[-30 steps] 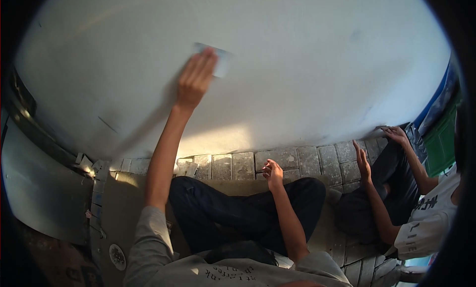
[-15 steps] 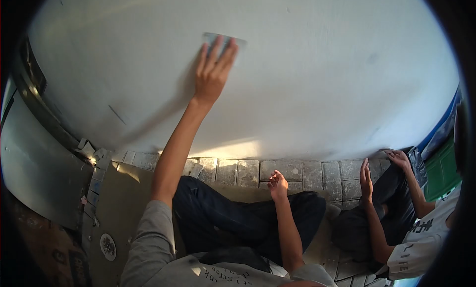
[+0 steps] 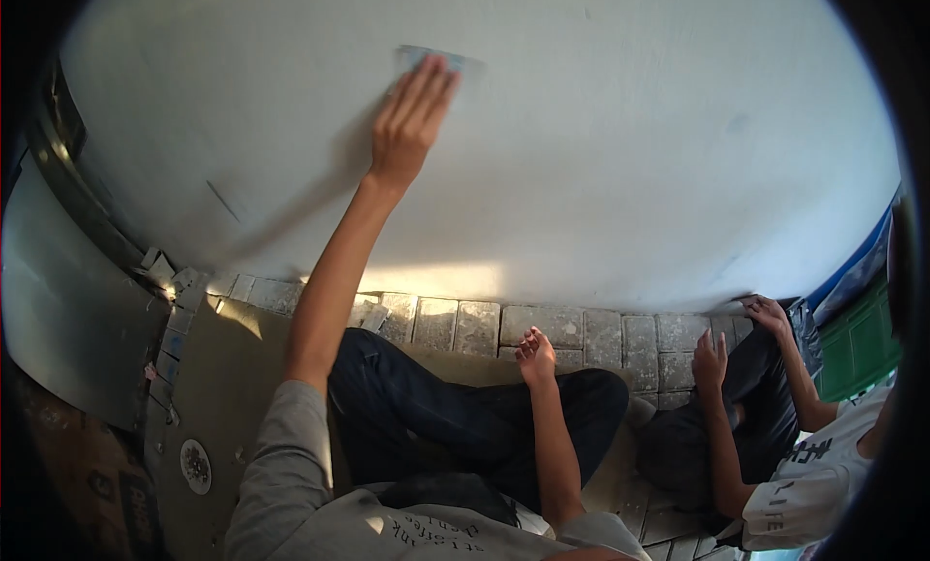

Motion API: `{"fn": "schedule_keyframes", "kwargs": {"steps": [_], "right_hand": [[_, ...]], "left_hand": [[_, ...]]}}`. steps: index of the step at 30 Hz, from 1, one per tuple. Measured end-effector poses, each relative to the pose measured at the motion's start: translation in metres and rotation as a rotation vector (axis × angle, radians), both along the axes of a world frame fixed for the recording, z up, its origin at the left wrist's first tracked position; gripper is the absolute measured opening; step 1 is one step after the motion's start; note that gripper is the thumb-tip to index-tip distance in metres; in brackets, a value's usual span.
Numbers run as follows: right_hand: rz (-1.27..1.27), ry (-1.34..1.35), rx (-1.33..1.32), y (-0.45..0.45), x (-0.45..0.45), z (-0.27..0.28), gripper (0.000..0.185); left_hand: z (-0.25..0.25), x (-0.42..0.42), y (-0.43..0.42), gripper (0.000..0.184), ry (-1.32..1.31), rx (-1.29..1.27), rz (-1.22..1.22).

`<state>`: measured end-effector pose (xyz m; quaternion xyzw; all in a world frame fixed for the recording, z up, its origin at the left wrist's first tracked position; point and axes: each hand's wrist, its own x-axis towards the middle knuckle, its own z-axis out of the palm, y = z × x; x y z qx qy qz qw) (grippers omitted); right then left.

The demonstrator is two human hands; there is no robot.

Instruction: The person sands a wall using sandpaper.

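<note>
My left hand (image 3: 405, 125) is raised against a pale, smooth wall (image 3: 601, 154), arm stretched out. Its fingers lie flat over a thin grey sheet (image 3: 469, 69) that looks like sandpaper, pressing it to the wall. The sheet's top edge shows beyond the blurred fingertips; the rest is under the fingers. Down by my bent knee, my right hand (image 3: 536, 356) is held palm up with loosely curled fingers apart, and nothing shows in it. My right forearm rests across my dark trousers (image 3: 426, 406).
Another person (image 3: 814, 464) sits at the right, one hand near the wall's foot. Paving bricks (image 3: 542, 327) run along the wall. I sit on a flat brown sheet (image 3: 242, 367) with a round white dish (image 3: 196, 466). A curved metal panel (image 3: 77, 309) stands left; a green crate (image 3: 857, 338) stands right.
The view has tilted slightly down. My left hand stays on the grey sheet, its fingers shifted a little left and closer together. The other person's nearer hand has turned and spread its fingers.
</note>
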<state>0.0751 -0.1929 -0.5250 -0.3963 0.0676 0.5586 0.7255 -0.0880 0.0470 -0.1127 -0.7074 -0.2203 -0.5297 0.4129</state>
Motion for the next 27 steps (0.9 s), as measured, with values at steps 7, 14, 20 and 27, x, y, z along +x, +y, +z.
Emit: {"fn": "schedule_keyframes", "kwargs": {"steps": [7,14,20,27], "right_hand": [[0.018,0.001,0.031,0.001,-0.003,-0.001,0.017],[0.009,-0.008,0.000,0.000,-0.002,-0.002,0.019],[0.027,-0.288,-0.052,0.004,-0.011,0.013,0.019],[0.022,-0.286,-0.047,0.002,-0.011,0.017,0.017]], "left_hand": [[0.006,-0.010,-0.003,0.048,-0.001,-0.024,0.102],[0.003,-0.008,-0.009,0.057,-0.072,-0.160,0.101],[-0.002,-0.013,-0.005,0.054,-0.066,-0.138,0.117],[-0.009,-0.018,-0.005,0.052,0.018,-0.128,0.108]]}}
